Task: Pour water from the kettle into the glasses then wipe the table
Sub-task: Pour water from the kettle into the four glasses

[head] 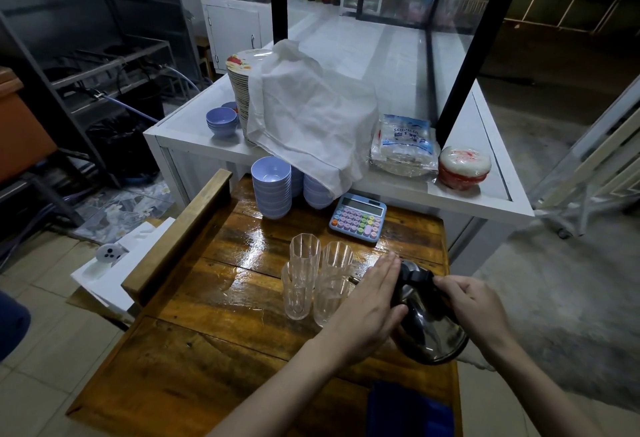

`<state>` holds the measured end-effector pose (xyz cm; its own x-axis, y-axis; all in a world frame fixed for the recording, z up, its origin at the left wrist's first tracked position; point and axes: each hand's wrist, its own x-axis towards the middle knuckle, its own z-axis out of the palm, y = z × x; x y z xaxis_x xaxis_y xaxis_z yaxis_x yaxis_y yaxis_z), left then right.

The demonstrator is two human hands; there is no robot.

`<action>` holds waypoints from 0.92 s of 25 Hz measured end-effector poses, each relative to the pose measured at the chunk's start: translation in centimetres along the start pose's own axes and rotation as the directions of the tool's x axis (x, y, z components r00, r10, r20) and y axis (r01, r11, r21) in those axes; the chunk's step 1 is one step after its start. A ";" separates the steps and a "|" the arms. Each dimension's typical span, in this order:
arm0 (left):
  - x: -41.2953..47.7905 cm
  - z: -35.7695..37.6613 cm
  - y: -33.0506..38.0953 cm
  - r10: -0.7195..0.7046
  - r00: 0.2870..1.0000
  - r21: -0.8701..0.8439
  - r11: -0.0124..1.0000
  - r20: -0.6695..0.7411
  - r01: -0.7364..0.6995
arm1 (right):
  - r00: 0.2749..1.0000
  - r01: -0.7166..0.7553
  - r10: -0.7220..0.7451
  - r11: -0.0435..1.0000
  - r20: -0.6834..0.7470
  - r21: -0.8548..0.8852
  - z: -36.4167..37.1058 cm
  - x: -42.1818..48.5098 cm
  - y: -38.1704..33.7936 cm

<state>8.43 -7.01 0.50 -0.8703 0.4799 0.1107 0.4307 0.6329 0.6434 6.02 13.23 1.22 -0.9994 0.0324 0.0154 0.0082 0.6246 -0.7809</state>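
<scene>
Kettle (431,331), front hidden behind left hand (369,301) — right hand (476,308) grips blk handle (415,276)

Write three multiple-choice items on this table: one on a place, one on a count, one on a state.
1. The calculator lies: A. beyond the glasses; B. left of them; C. on their near side.
2. Glasses on the table: A. two; B. four; C. six.
3. The left hand is: A. gripping a glass; B. flat against the kettle; C. clenched in the air.
Answers: 1 A, it sits behind them; 2 B, two rows of two; 3 B, straight fingers lie on the kettle.
</scene>
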 end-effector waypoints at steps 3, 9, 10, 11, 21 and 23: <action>-0.1 -0.1 0.1 0.014 1.000 0.023 1.000 0.014 -0.014 | 1.000 -0.007 0.007 1.000 -0.004 0.028 -0.1 -0.5 -0.2; 0.1 0.0 0.4 0.051 0.998 0.079 0.995 0.049 -0.055 | 0.994 -0.084 0.095 0.982 -0.053 0.172 0.5 -2.2 0.2; 0.2 0.0 0.3 0.062 0.997 0.096 0.993 0.050 -0.067 | 0.993 -0.091 0.105 0.974 -0.060 0.209 0.7 -2.6 0.2; 0.3 0.0 0.3 0.074 0.996 0.109 0.991 0.049 -0.079 | 0.991 -0.096 0.116 0.966 -0.071 0.238 0.8 -2.9 0.2; -0.7 -1.8 -0.7 0.064 0.995 0.042 0.997 -0.080 -0.060 | 0.991 0.044 -0.025 0.988 -0.132 0.146 1.1 -1.7 -3.2; -1.0 -1.9 -0.9 0.032 0.994 0.012 0.999 -0.101 -0.031 | 0.991 0.066 -0.053 0.993 -0.124 0.103 1.3 -1.3 -3.8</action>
<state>8.45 -9.20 1.30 -0.8756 0.4363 0.2071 0.4605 0.6249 0.6304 7.21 9.80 3.37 -0.9864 0.0958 0.1337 -0.0609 0.5419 -0.8382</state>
